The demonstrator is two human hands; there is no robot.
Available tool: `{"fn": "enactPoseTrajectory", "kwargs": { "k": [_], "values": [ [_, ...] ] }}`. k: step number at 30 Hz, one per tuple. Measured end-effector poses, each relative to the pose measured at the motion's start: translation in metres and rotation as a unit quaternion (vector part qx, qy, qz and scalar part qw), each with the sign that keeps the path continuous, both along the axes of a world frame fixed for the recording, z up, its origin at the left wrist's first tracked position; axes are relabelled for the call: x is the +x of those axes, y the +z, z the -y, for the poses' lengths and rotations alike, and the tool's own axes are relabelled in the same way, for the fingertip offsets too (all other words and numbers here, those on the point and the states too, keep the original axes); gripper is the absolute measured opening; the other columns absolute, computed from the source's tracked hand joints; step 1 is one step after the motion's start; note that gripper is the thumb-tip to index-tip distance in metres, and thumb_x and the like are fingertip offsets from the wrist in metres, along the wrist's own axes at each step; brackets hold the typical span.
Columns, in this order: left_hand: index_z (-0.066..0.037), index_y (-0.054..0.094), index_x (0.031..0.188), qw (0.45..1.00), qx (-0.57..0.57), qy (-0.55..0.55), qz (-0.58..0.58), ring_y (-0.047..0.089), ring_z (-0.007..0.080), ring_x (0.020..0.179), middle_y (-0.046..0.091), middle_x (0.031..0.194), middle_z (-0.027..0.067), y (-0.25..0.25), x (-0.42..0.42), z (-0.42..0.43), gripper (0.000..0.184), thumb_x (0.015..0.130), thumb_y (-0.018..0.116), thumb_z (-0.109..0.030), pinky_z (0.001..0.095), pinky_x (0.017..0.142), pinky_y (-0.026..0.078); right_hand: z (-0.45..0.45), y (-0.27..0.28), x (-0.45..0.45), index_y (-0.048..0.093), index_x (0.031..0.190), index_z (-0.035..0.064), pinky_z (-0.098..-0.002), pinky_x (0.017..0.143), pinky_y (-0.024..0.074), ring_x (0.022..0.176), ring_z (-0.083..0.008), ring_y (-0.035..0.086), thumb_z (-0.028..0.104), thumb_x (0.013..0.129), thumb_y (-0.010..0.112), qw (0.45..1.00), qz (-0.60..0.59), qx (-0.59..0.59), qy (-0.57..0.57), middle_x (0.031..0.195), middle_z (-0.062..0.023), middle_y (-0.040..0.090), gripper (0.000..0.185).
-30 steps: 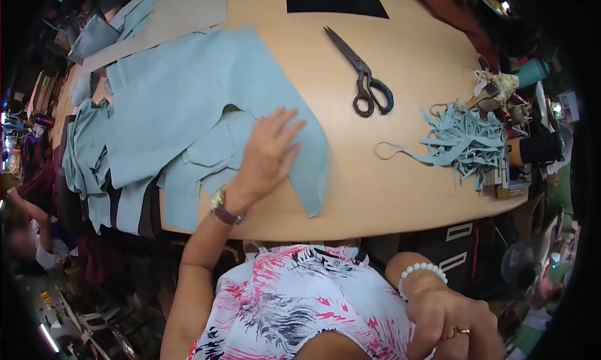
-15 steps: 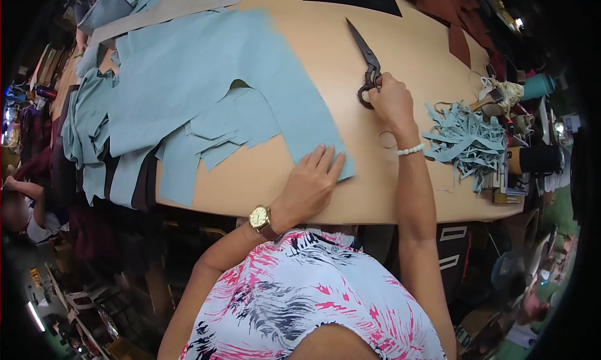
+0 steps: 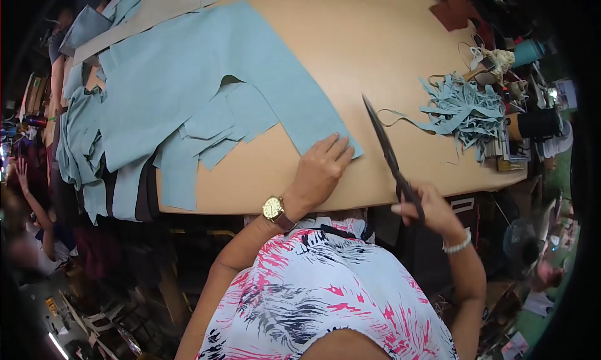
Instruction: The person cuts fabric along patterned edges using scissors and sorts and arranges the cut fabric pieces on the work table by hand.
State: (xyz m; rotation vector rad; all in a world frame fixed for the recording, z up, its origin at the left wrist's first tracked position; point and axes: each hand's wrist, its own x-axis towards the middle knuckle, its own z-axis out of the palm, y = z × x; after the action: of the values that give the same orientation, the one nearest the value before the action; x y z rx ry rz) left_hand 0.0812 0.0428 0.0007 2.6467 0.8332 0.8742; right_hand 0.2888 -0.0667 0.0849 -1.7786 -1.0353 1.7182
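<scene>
While your outspread left hand (image 3: 323,170) lies on the flat pale-teal fabric sheet (image 3: 169,91) toward eleven o'clock, hold the long dark metal scissors (image 3: 389,155), grasped in your right hand (image 3: 433,211) at two o'clock, clear of the left.

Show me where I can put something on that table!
The biggest bare patch of tan tabletop lies between the large pale blue cloth sheet and the tangled pale blue strips. A smaller one: below the strips, right of the dark metal scissors. Crowded: the left, under crumpled blue cloth, and right of the strips.
</scene>
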Motion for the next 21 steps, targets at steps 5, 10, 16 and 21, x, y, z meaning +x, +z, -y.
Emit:
{"fn": "enactPoseTrajectory", "kwargs": {
  "k": [5, 10, 16, 21],
  "values": [
    [-0.004, 0.062, 0.096, 1.0, -0.002, -0.012, 0.0, 0.057, 0.0276, 0.098, 0.061, 0.103, 0.0109, 0.0, 0.0, 0.0, 0.029, 0.068, 0.057, -0.004, 0.0351, 0.08, 0.048, 0.062, -0.01, 0.004, 0.05, 0.064, 0.0046, -0.0213, 0.043, 0.0371, 0.046, -0.0074, 0.05, 0.029, 0.07, 0.074, 0.997, -0.003, -0.061, -0.037, 0.052, -0.0007, 0.051, 0.035],
    [-0.004, 0.062, 0.096, 0.999, 0.007, -0.045, 0.008, 0.057, 0.0279, 0.098, 0.061, 0.101, 0.0115, -0.003, 0.001, -0.001, 0.029, 0.067, 0.057, -0.005, 0.0357, 0.08, 0.048, 0.072, -0.009, -0.007, 0.048, 0.062, 0.0049, -0.0216, 0.046, 0.0356, 0.051, -0.0063, 0.046, 0.033, 0.067, 0.075, 0.997, -0.041, -0.051, -0.032, 0.054, -0.0001, 0.05, 0.039],
    [-0.004, 0.062, 0.096, 0.999, 0.011, -0.05, 0.011, 0.057, 0.0274, 0.098, 0.06, 0.101, 0.0116, -0.003, 0.0, 0.001, 0.028, 0.068, 0.057, -0.006, 0.0353, 0.079, 0.048, 0.05, -0.015, -0.013, 0.048, 0.06, 0.0048, -0.0217, 0.043, 0.0317, 0.047, -0.006, 0.043, 0.038, 0.064, 0.077, 1.0, 0.008, -0.025, 0.001, 0.051, 0.0008, 0.047, 0.044],
    [-0.004, 0.062, 0.096, 0.999, 0.011, -0.051, 0.016, 0.057, 0.0266, 0.098, 0.06, 0.102, 0.0116, 0.0, -0.001, 0.001, 0.028, 0.068, 0.057, -0.007, 0.0352, 0.078, 0.048, 0.042, -0.017, -0.014, 0.048, 0.059, 0.0048, -0.022, 0.041, 0.0301, 0.045, -0.0058, 0.042, 0.04, 0.063, 0.077, 1.0, 0.008, -0.028, -0.011, 0.049, 0.001, 0.046, 0.046]
  ]
}}
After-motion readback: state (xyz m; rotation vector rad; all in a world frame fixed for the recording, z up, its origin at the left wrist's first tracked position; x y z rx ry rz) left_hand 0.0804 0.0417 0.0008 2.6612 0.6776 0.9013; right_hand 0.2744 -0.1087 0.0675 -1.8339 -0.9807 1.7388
